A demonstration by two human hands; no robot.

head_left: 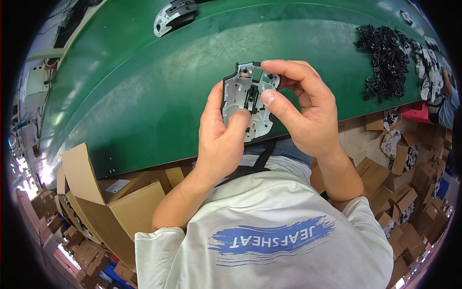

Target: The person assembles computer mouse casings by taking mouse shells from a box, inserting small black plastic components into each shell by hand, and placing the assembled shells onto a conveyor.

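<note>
Over the green table's near part I hold a computer mouse shell (231,96), its hollow inside facing up. The inside is pale grey with a black rim, posts and cut-outs. A small black plastic part (251,96) sits along its middle. My left hand (217,139) is closed on the shell's left side, with the thumb pressing inside near the lower end of the black part. My right hand (310,108) grips the upper right edge, index finger at the top corner and thumb over the inner side. The fingers beneath the shell are partly hidden.
Black plastic parts (385,62) lie heaped on the table's right side, beside several pale shells (426,72). Another mouse shell (174,17) rests at the far left. An open cardboard box (137,207) stands at my left, more boxes (373,176) at right. A co-worker's arm (448,83) shows far right.
</note>
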